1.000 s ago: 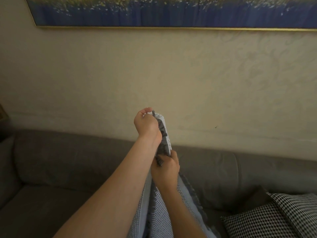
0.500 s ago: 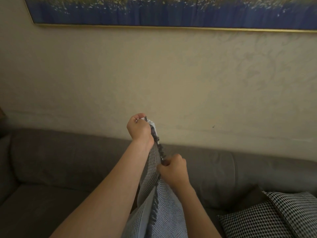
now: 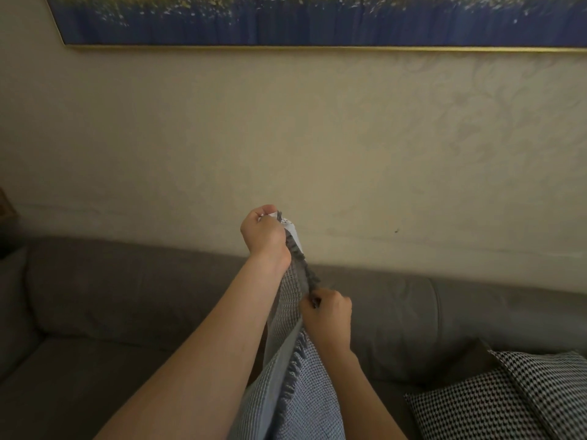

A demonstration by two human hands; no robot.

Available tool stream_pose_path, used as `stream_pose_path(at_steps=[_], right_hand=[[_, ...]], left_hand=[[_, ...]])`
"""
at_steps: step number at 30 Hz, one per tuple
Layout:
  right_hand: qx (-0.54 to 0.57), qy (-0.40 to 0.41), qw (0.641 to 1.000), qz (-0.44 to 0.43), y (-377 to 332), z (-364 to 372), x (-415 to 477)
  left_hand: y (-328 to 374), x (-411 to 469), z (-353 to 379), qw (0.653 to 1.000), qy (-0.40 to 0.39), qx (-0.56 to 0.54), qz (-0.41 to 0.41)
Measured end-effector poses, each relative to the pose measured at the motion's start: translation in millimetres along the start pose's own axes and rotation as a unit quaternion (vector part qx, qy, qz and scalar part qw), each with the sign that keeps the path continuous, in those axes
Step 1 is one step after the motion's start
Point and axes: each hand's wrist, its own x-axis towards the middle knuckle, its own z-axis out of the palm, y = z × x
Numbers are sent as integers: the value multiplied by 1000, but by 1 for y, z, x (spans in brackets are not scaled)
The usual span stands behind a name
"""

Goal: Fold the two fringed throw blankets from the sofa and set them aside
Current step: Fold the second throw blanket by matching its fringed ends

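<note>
Two hands hold one throw blanket (image 3: 301, 392) raised above the sofa (image 3: 127, 281). Your left hand (image 3: 265, 235) pinches the top corner with curled fingers. Your right hand (image 3: 328, 319), just below it, grips the same fringed edge. That edge runs steeply between them, so your right hand likely slides down and outward.

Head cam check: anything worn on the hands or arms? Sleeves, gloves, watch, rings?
Nothing worn that shows. Left hand and right hand: no gloves, no watch or bracelet at either wrist. Left forearm and right forearm are uncovered down to the bottom edge of the frame, so no sleeve is in view. Rings: too little of the fingers shows to tell.
</note>
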Motion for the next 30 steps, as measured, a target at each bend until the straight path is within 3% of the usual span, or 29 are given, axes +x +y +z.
stream_pose_path(at_steps=[11,19,24,27,30], right_hand=[[49,52,997,30,-18,-38,19],[74,155,985,26,-65,-71,55],[135,252,958,-6,-100,-97,87],[184,255,949,-7,-118,-102,98],[171,168,971,1,-128,-94,98]], left_hand=[[12,13,-22,988,46,120,85],[21,22,-24,976,49,159,140],[41,9,-16,962,2,164,218],[51,5,-13,931,-54,202,298],[43,12,-16,861,-108,280,411]])
